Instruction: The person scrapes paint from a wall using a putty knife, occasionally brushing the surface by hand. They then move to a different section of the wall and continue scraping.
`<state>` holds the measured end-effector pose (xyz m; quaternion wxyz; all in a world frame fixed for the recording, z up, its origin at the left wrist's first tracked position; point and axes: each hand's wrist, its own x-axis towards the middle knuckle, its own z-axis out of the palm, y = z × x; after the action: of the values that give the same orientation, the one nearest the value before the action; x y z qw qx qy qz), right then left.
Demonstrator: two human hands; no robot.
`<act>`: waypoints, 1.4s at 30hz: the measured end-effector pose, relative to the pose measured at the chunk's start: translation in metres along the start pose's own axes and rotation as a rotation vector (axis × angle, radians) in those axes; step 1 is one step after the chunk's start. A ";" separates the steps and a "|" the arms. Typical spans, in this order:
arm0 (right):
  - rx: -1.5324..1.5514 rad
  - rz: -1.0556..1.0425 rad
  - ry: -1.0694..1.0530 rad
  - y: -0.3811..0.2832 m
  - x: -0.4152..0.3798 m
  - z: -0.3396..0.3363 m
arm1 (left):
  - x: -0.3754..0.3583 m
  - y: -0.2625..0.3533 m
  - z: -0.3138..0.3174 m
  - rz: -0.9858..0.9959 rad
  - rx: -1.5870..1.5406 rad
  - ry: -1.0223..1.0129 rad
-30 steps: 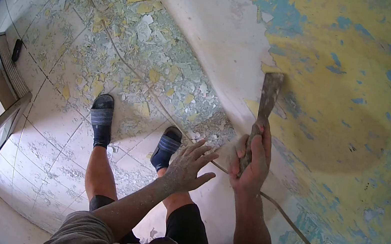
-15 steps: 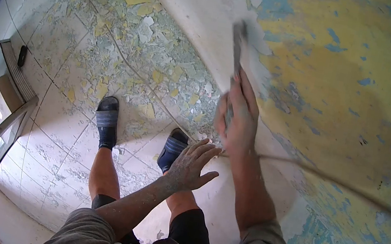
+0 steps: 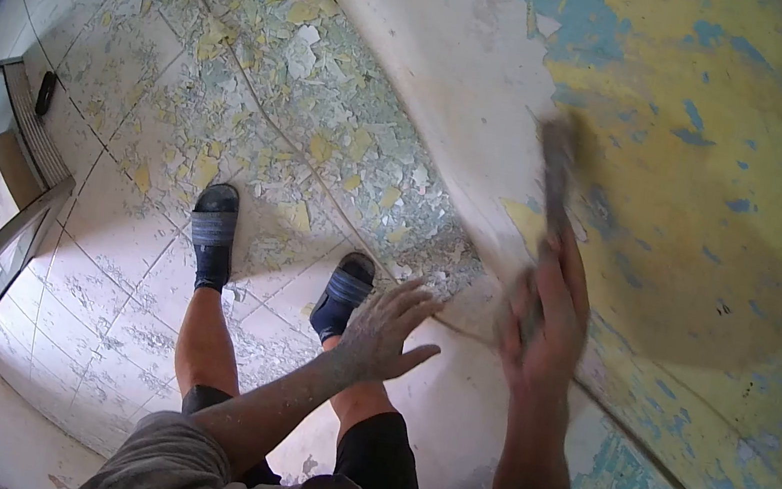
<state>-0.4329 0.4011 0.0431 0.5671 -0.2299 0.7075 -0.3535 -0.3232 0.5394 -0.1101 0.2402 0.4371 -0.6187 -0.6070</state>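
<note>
- Scraper (image 3: 557, 163), long and thin with a flat end, is over the wall (image 3: 722, 264), pointing up and a little to the left
- The flat end is by the line where white wall meets yellow paint, but it is too blurry to tell if it touches
- The right hand (image 3: 547, 318) has its grip closed around the low end of the scraper
- The left hand (image 3: 386, 335) has an open grip with nothing in it, fingers spread, thumb out, and dust on the skin
- The wall is yellow with blue spots, and a big white patch (image 3: 459, 62) runs next to the floor (image 3: 108, 243)
- A cord (image 3: 635, 438) runs across the floor, goes behind the right arm and comes out on the other side
- Lots of flakes (image 3: 334, 84), yellow, white and pale green, lie on the floor along the wall
- Two feet in dark socks and sandals (image 3: 213, 229) with stripy tops stand on the tiles
- A small black thing (image 3: 45, 94) lies far to the left, just beside a grey frame (image 3: 5, 258)
</note>
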 end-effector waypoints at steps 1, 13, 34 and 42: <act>-0.085 0.036 0.005 -0.001 0.012 0.003 | -0.001 0.005 0.000 -0.006 -0.023 0.001; 0.045 -0.077 0.008 0.020 -0.027 0.032 | -0.005 0.001 0.002 0.026 -0.005 0.016; 0.204 0.029 -0.063 0.001 -0.015 0.032 | -0.013 0.005 -0.005 0.048 -0.008 -0.014; -0.010 0.034 -0.014 0.011 0.009 0.040 | -0.011 0.011 -0.014 0.042 -0.020 -0.021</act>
<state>-0.3957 0.3922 0.0242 0.5766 -0.2233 0.7092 -0.3387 -0.3092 0.5400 -0.0945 0.2507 0.4152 -0.6243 -0.6124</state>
